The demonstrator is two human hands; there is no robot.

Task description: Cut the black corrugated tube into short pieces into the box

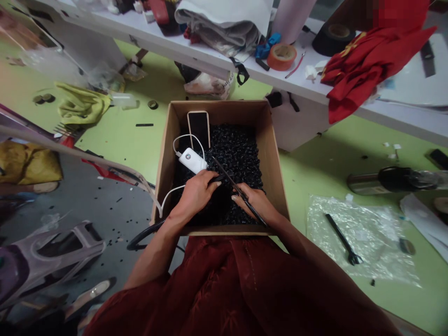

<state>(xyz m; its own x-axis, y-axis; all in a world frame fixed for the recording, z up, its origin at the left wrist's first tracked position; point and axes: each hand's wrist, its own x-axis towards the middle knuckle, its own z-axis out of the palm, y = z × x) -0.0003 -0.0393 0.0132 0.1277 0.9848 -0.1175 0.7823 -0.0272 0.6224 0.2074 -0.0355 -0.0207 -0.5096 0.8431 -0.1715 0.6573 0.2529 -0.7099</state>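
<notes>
Fingers (212, 179) over black pieces (238, 154), just inside the cardboard box rim (224, 230)

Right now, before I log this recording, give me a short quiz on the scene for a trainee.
1. True or false: the phone is inside the cardboard box.
2. Multiple choice: what lies on the clear plastic sheet? A) a red cloth, B) a black forked tool, C) a yellow cloth.
3. Which is nearer the white power bank: the left hand or the right hand?

Key: 1 true; 2 B; 3 the left hand.
</notes>
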